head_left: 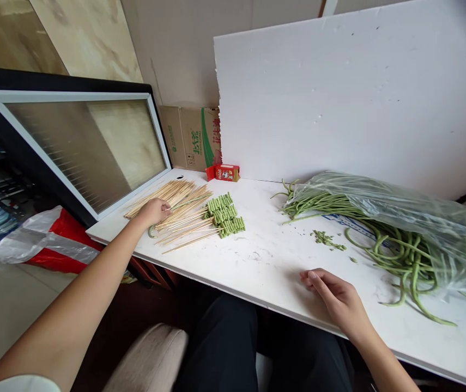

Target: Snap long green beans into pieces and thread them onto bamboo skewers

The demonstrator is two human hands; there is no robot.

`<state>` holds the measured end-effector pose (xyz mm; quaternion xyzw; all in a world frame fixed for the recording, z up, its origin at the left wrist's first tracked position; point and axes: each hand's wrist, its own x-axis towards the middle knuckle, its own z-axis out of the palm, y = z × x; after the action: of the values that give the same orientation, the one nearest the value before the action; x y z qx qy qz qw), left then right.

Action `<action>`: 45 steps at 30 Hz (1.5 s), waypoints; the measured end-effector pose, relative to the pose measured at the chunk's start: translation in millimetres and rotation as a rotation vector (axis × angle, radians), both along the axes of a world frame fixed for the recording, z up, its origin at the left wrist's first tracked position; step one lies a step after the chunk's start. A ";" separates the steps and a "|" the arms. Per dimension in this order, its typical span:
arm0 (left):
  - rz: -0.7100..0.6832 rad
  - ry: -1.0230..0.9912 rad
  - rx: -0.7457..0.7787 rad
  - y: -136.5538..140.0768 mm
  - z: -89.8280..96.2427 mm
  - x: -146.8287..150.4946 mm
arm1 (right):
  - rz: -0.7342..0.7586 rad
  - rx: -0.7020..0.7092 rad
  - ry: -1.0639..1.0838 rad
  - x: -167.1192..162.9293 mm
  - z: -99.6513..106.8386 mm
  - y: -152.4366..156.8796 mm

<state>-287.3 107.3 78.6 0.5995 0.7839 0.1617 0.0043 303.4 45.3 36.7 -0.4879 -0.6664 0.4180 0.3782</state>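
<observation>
My left hand point(156, 211) reaches over the pile of bamboo skewers point(171, 190), its fingers closed. A single long green bean point(192, 201) runs from its fingertips across the skewers, and a curled end shows beneath the wrist. Whether a skewer is also pinched there is hidden. To the right of that hand, skewers threaded with rows of cut bean pieces point(224, 215) lie side by side, bare ends toward the left. My right hand point(334, 299) hovers by the table's front edge, fingers curled together with nothing visible in them.
A clear plastic bag point(400, 201) of long beans point(412, 250) spreads over the table's right side. Small bean scraps point(327, 239) lie beside it. At the back are a red box point(228, 172), a carton point(192, 136) and a white foam board point(339, 98). A framed glass panel point(89, 147) leans at left.
</observation>
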 end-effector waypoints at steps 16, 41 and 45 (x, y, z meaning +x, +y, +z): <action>0.019 0.034 0.165 23.4 27.8 24.0 | 0.022 -0.003 0.012 -0.8 2.9 -1.5; -1.031 0.137 0.852 -69.6 51.4 341.7 | -0.187 0.070 0.784 22.4 57.2 -9.7; -1.089 0.134 0.793 -60.1 26.6 361.0 | -0.337 0.160 0.756 40.8 58.4 -5.4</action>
<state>73.7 47.3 105.2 0.8738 0.2501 0.3744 -0.1837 344.3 39.9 95.1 -0.3715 -0.4222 0.4470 0.6956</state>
